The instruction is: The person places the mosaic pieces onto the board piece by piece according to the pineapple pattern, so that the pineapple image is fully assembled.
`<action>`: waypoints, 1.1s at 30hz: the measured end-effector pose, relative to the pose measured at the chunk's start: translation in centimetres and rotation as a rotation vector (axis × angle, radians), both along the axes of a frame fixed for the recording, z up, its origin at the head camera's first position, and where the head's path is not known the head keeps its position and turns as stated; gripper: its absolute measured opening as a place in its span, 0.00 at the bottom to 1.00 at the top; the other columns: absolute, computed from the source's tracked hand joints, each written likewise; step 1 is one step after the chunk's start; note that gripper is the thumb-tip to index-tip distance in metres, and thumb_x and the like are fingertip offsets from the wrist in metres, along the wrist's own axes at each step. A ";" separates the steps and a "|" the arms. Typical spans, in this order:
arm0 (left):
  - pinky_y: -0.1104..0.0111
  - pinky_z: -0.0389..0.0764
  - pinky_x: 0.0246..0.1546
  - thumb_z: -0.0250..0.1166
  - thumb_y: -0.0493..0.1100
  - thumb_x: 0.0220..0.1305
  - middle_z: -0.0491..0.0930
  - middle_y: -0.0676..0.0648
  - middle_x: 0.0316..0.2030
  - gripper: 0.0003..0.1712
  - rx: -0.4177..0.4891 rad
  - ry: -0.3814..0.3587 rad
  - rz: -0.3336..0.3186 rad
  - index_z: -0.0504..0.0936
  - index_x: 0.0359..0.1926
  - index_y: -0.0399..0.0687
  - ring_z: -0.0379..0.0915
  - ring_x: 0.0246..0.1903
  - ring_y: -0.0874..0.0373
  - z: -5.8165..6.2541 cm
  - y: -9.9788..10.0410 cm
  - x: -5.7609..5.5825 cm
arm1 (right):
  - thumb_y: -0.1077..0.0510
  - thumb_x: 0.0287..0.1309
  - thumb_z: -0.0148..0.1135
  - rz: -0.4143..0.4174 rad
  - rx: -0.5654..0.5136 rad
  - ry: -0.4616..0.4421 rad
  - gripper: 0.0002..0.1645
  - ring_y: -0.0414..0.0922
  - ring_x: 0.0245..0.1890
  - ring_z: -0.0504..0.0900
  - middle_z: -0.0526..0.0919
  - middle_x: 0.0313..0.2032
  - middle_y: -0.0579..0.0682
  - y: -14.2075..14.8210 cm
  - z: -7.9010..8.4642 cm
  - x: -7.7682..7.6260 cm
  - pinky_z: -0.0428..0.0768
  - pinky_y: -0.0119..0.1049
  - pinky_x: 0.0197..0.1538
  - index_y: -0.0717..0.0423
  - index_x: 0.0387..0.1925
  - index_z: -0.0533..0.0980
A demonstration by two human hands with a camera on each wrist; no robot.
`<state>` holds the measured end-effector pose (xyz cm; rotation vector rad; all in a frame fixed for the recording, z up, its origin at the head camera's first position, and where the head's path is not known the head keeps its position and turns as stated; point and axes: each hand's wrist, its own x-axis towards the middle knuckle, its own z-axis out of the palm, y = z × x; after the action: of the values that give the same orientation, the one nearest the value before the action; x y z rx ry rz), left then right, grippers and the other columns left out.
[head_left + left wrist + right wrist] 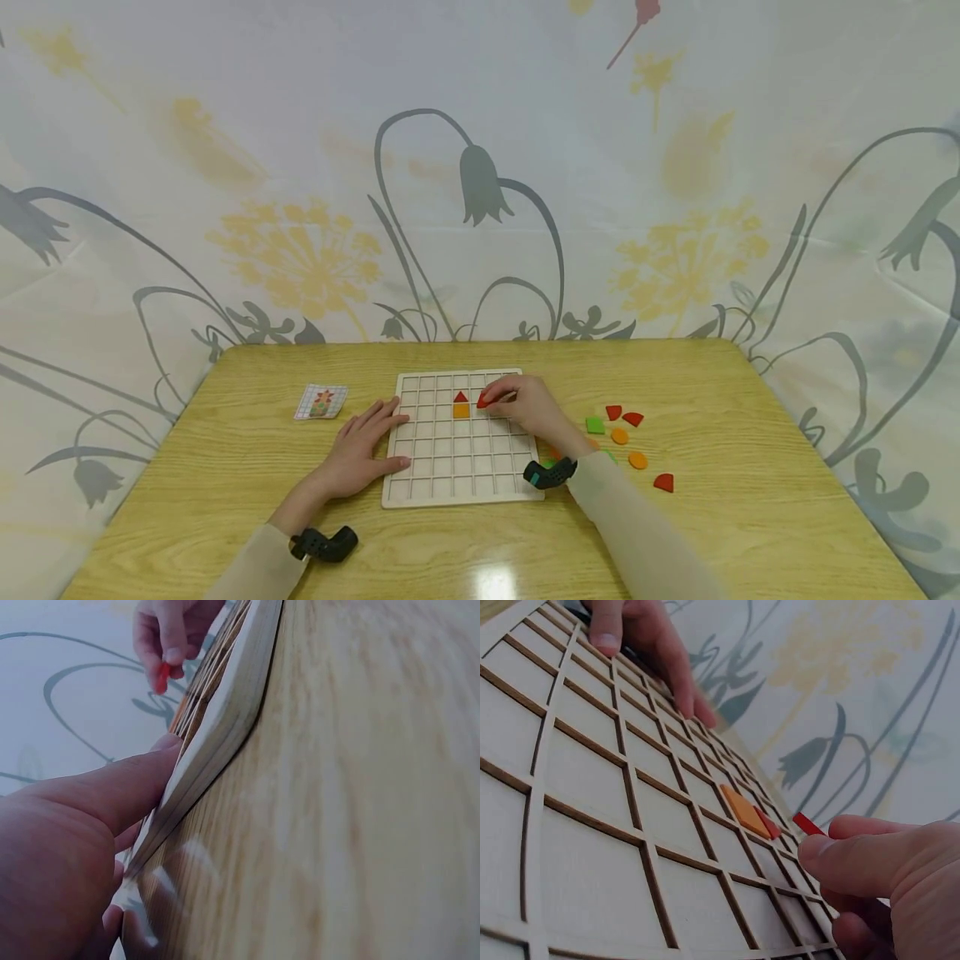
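A pale wooden grid board point(442, 479) lies on the table. My left hand point(360, 452) rests on its left edge, thumb and fingers stretched out and spread. My right hand point(538, 414) pinches a flat red piece point(807, 823) between thumb and fingertips, above the upper part of the board; its full shape is partly covered by the fingers. Left of that piece, an orange square tile point(461, 411) sits in one cell, with a red triangle tile point(461, 397) in the cell just above it.
Loose tiles are scattered right of the board: a green square point(595, 425), orange circles point(637, 460) and red wedges point(664, 482). Some are partly hidden by the right arm. A small picture card point(322, 402) lies left of the board. Patterned cloth hangs behind the table.
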<state>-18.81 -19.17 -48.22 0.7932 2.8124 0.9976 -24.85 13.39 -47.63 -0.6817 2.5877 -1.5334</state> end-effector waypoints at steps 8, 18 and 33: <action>0.35 0.41 0.66 0.66 0.56 0.66 0.53 0.41 0.76 0.38 -0.002 0.008 -0.005 0.69 0.71 0.46 0.41 0.75 0.38 0.0 0.1 0.0 | 0.63 0.58 0.71 -0.019 0.043 0.014 0.07 0.40 0.39 0.82 0.86 0.42 0.42 -0.5 -1.5 -0.1 0.80 0.37 0.44 0.46 0.34 0.86; 0.35 0.42 0.66 0.66 0.56 0.66 0.53 0.40 0.76 0.37 0.000 0.010 0.000 0.69 0.71 0.45 0.42 0.75 0.38 0.0 0.1 0.0 | 0.62 0.60 0.70 -0.015 0.070 -0.010 0.07 0.43 0.45 0.82 0.86 0.43 0.42 -0.6 -1.0 -0.1 0.80 0.40 0.49 0.46 0.34 0.87; 0.35 0.42 0.66 0.66 0.56 0.67 0.53 0.41 0.76 0.37 -0.002 0.011 -0.003 0.69 0.71 0.47 0.42 0.75 0.38 -0.1 0.0 0.0 | 0.59 0.62 0.69 -0.043 0.127 -0.010 0.11 0.41 0.34 0.76 0.83 0.39 0.40 -0.8 -1.0 -0.3 0.75 0.37 0.41 0.46 0.45 0.86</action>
<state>-18.84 -19.18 -48.30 0.8054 2.8201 0.9928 -25.14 12.60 -48.63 -0.6083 2.6806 -1.3649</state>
